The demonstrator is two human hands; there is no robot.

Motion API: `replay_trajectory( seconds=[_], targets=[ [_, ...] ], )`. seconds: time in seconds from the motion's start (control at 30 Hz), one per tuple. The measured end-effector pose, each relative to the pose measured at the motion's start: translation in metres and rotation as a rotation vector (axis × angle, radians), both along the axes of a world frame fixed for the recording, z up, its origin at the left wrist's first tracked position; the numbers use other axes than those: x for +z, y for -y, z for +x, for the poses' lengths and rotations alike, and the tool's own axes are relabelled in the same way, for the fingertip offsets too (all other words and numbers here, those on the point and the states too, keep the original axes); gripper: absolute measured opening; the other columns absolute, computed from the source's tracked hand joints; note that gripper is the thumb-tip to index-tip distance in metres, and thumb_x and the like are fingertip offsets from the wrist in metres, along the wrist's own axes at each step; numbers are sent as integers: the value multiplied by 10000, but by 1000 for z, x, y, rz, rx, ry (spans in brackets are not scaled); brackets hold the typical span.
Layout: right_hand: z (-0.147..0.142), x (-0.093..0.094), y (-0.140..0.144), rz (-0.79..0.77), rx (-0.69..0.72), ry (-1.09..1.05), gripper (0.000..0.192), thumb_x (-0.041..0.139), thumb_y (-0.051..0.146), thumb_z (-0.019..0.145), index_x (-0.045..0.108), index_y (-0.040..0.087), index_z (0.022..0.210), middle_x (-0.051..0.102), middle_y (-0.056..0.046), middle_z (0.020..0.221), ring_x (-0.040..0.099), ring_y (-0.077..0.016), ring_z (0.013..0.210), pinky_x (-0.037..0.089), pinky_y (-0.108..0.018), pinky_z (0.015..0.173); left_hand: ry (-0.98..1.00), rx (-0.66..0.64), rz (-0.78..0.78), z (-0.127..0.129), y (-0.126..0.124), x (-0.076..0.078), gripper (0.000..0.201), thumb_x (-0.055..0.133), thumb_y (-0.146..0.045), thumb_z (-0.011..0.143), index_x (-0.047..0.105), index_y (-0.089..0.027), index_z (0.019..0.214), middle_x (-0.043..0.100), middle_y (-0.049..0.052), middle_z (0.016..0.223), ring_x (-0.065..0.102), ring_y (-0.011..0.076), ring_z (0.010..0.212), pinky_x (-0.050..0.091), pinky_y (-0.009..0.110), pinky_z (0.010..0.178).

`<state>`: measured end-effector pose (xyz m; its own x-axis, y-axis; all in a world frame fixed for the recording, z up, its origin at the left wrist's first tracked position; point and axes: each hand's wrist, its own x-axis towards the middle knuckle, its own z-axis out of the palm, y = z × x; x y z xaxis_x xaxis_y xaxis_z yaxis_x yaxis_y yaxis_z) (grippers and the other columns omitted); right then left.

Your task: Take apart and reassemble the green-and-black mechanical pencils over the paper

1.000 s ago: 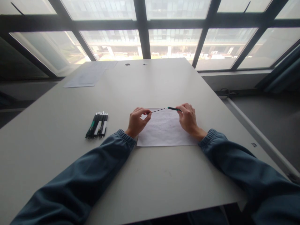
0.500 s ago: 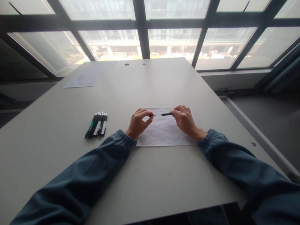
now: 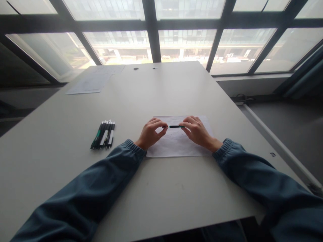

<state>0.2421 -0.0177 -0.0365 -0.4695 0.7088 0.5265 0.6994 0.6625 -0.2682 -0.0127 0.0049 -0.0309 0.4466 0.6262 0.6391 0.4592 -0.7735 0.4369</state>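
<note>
Both my hands meet over a white sheet of paper [image 3: 176, 148] on the grey table [image 3: 161, 188]. My left hand [image 3: 151, 133] pinches the left end of a thin dark pen part with a green band [image 3: 174, 126], most likely a refill going into a barrel. The right end sits in the fingertips of my right hand [image 3: 197, 131]. The piece lies level, just above the paper. Only a short stretch shows between my fingers.
Several pens [image 3: 103, 135] lie side by side in a row to the left of my left arm. More paper sheets [image 3: 88, 84] lie at the table's far left corner. Two small round holes [image 3: 136, 68] mark the far edge. Windows fill the background.
My hands have come closer together. The long thin rod seen between them earlier has shortened to a small green stretch. Both hands dropped slightly toward the paper.
</note>
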Motion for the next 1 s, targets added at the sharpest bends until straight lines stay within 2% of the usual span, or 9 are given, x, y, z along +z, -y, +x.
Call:
replay_trajectory(
  seconds=[0.17, 0.3, 0.43, 0.57, 1.0],
  targets=[
    [0, -2, 0, 1, 30, -2, 172, 566, 192, 973, 702, 231, 1071, 665, -76, 1011, 563, -237, 988, 417, -387, 895, -5, -22, -17, -1, -2, -3, 75, 674, -243, 903, 730, -214, 944, 728, 39, 861, 633, 167, 843, 542, 311, 793],
    [0, -2, 0, 1, 30, -5, 177, 558, 193, 977, 701, 227, 1076, 664, -78, 1014, 569, -237, 989, 424, -386, 895, 8, 10, -59, -2, -2, -4, 217, 706, -287, 891, 713, -219, 1097, 731, 47, 888, 654, 166, 845, 547, 287, 722],
    [0, -3, -1, -18, 36, -17, 181, 559, 199, 976, 704, 237, 1078, 664, -78, 1024, 578, -236, 990, 427, -390, 899, 36, 33, -75, -3, -2, -4, 154, 733, -312, 872, 720, -211, 987, 724, 47, 883, 652, 158, 811, 541, 270, 674],
    [0, -4, -1, -16, 42, -20, 181, 559, 204, 975, 703, 235, 1080, 662, -79, 1023, 581, -235, 987, 433, -389, 894, 19, 22, -58, -3, -3, -5, 129, 732, -343, 874, 728, -219, 909, 732, 47, 863, 648, 175, 831, 551, 297, 704],
    [1, -4, -1, 21, 76, -27, 200, 567, 179, 961, 711, 247, 1082, 663, -72, 997, 580, -227, 953, 443, -389, 867, 23, -12, -27, -2, -2, -3, 191, 721, -402, 880, 750, -214, 896, 750, 50, 817, 659, 179, 789, 562, 330, 751]
  ],
)
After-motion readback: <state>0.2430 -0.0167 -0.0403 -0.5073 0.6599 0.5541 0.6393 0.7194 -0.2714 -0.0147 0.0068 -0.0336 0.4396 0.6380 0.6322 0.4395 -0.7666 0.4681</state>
